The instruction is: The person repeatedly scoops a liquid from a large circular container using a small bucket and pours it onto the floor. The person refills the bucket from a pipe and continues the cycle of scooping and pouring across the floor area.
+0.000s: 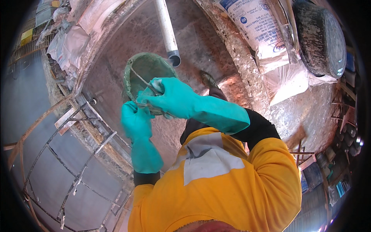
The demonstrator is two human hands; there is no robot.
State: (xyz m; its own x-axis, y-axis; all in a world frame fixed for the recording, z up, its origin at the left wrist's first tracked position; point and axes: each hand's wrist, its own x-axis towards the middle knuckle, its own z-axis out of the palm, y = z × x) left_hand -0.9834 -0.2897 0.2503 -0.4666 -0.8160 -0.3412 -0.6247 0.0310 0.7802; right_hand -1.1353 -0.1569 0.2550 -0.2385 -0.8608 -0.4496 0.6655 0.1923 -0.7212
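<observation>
Both my hands wear long teal rubber gloves. My left hand [136, 120] grips the near rim of a grey-green bucket [143, 69] caked with cement, holding it tilted in front of me. My right hand [170, 96] is closed around the bucket's thin wire handle at the rim. A white pipe [167, 29] with a grey end hangs down just above and to the right of the bucket. Below me lies a round concrete-walled pit with a wet floor [201, 42]. My shoe [208, 79] shows on its ledge.
A printed white sack [257, 27] lies on the pit's rough rim at upper right, beside a large dark round pan [320, 36]. A rusty rebar frame [73, 154] runs along the left. Plastic sheets [67, 42] are heaped at upper left.
</observation>
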